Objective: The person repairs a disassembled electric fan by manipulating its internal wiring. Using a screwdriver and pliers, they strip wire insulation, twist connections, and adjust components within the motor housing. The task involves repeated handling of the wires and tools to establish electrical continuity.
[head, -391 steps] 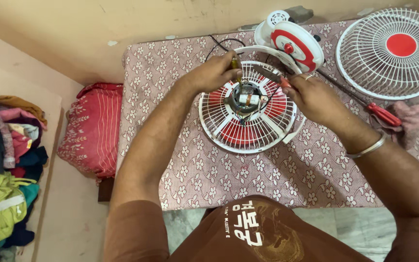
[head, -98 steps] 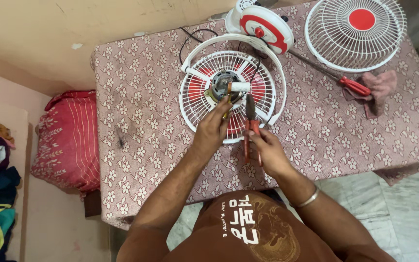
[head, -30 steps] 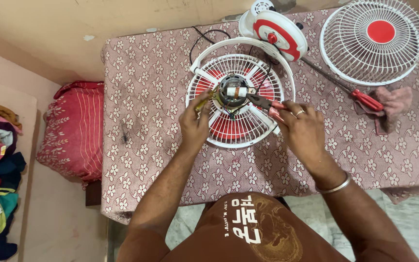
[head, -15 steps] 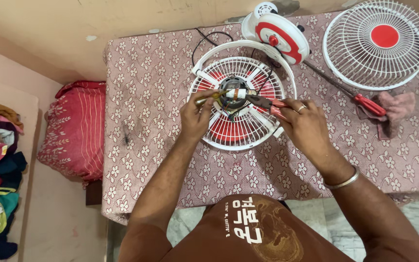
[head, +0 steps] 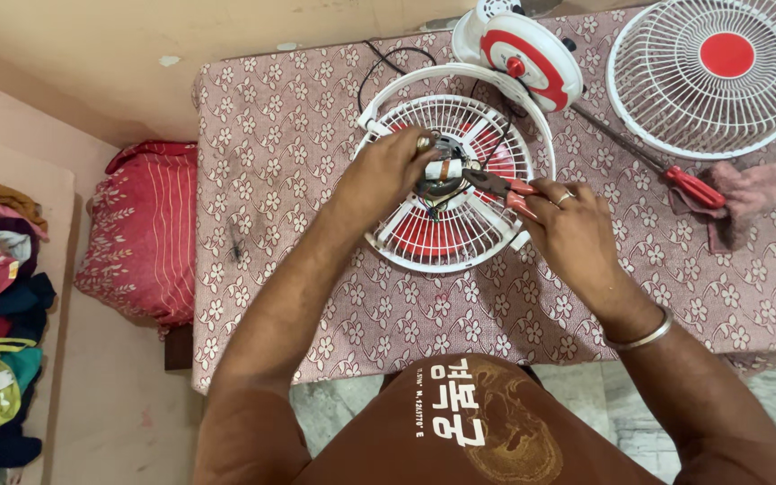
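Gripping red-handled pliers point(head: 500, 186), the right hand point(head: 572, 229) brings their nose to the motor hub point(head: 442, 175) of the fan point(head: 451, 180), mid-table point(head: 316, 296). Left hand point(head: 383, 171) pinches a small part on that hub. Screwdriver point(head: 675, 180) and loose grille point(head: 716, 76) lie far right.

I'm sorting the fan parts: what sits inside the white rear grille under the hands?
Inside the white rear grille, red blades show through the wires. At the centre sit the motor hub and dark wires. The left hand covers part of the hub; pliers in the right hand reach it.
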